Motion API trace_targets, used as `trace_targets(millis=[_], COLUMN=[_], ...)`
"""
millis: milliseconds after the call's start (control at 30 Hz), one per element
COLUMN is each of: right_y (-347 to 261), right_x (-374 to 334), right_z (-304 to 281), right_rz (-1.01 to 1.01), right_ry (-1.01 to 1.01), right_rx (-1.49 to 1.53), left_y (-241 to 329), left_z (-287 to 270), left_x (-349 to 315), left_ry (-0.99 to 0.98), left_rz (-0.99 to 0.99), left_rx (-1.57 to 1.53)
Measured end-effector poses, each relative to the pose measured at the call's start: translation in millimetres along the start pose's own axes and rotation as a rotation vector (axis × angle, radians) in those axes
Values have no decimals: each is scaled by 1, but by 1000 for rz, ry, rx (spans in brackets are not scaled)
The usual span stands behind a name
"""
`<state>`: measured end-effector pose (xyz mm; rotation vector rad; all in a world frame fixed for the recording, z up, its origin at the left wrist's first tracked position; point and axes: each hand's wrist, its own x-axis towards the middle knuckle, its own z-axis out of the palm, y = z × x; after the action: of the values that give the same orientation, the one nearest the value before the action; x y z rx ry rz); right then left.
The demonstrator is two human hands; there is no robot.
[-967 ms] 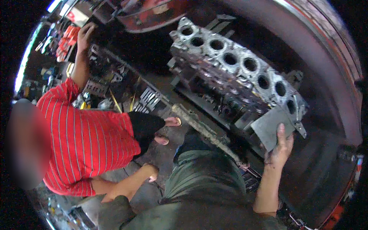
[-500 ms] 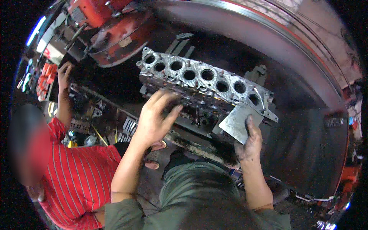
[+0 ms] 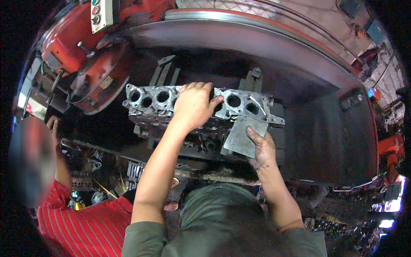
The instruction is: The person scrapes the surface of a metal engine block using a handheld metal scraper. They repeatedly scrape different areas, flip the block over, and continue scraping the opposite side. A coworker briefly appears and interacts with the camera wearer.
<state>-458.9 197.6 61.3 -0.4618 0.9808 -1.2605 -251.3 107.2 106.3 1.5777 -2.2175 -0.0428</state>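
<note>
A long metal cylinder head [image 3: 165,97] lies on its side across the machine bed, its row of round ports facing up. My left hand [image 3: 195,103] is laid over the middle of that face, covering some ports. Its fingers curl at the far edge, and the thumb reaches right. Between thumb and fingers my right hand [image 3: 262,145] grips a flat grey metal plate [image 3: 244,136]. The plate's far edge meets the near side of the cylinder head at its right end; the fingers beneath the plate are hidden.
Metal supports [image 3: 255,73] stick out behind the cylinder head. A round red guard [image 3: 100,83] and a push-button box [image 3: 99,17] are at the far left. Dark machine walls [image 3: 329,124] enclose the right side. A person in a red striped shirt [image 3: 90,218] stands close at my left.
My left hand has moved from the near side of the cylinder head up onto its ported face. My right hand still holds the plate. The whole view has shifted and turned.
</note>
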Motion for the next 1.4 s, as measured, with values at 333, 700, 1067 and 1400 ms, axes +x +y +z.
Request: trace_targets(millis=[333,700,1067,1400], right_y=[-4,11,-109,-253], right_x=[-6,3,-52,-112], right_z=[0,-20,-9,37], right_rz=[-21,-68,-554,-1537], right_ry=[34,-29,27,-867], right_rx=[-127,-46,-1324,-702], left_y=[-8,-9,-7,-5], left_z=[2,7,8,5], left_x=[-1,-2,-5,-5], left_ry=[71,66,67,43], left_rz=[46,11,16,-1], left_rx=[-82,-103,-61,-99])
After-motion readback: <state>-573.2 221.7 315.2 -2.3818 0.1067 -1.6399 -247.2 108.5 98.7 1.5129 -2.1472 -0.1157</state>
